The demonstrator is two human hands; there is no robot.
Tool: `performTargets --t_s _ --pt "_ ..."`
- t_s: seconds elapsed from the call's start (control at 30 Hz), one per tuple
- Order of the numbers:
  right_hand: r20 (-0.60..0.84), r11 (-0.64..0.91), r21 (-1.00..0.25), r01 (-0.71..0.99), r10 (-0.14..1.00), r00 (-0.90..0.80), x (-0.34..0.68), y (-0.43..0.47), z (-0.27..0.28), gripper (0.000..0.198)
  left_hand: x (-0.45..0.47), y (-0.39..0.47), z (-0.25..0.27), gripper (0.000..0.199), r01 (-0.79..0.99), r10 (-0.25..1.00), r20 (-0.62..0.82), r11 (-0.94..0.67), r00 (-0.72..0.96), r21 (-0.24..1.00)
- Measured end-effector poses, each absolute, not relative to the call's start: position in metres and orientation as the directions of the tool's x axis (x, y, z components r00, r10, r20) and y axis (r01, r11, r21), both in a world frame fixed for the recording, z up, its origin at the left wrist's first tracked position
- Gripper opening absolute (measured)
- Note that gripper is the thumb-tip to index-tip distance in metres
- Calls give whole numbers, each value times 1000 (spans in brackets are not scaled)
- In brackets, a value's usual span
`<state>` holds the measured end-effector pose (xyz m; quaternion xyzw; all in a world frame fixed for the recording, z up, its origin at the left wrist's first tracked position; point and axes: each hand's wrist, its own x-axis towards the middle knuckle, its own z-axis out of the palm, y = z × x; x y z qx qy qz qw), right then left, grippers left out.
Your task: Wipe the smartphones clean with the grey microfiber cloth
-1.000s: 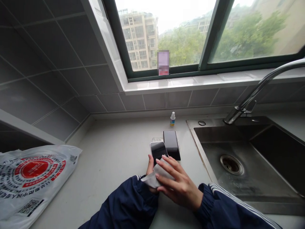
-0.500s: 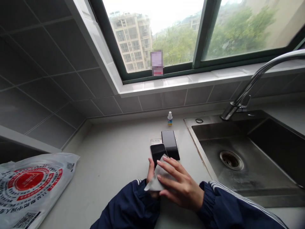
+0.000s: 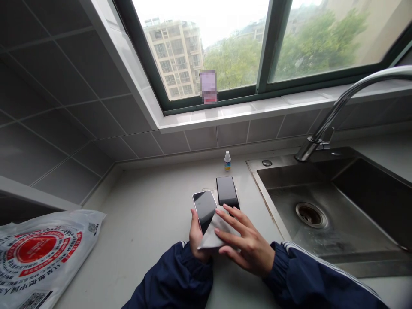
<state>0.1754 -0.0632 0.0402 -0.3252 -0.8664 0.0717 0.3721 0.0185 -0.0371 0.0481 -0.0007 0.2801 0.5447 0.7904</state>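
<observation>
A smartphone (image 3: 204,207) with a dark screen and pale edge rests in my left hand (image 3: 195,237), whose thumb lies along its left side. My right hand (image 3: 249,244) presses a light grey cloth (image 3: 215,234) with a zigzag edge over the phone's lower right part. The cloth and hand hide that part of the screen, and most of my left fingers are out of sight beneath. Just beyond, a second dark phone (image 3: 227,192) lies on the counter, partly covered by my right fingertips in this view. A clear case (image 3: 209,189) shows beside it.
A small white-capped bottle (image 3: 227,162) stands near the back wall. To the right are a steel sink (image 3: 283,206) and a curved faucet (image 3: 331,111). A printed plastic bag (image 3: 48,253) lies at the left on the pale counter (image 3: 138,223). A window is behind.
The phone in my left hand has shifted left and tilted, so more of its screen shows. My right hand and the cloth remain on its lower right part.
</observation>
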Motion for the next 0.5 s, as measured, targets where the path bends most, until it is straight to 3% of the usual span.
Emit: performTargets --t_s 0.23,0.5 --pt "670 802 -375 465 581 -462 164 -73 44 25 18 -41 49 68 -805 820 -443 515 362 294" --pt "667 733 -500 460 665 -336 161 -78 33 18 22 -43 44 70 -753 856 -414 486 308 445"
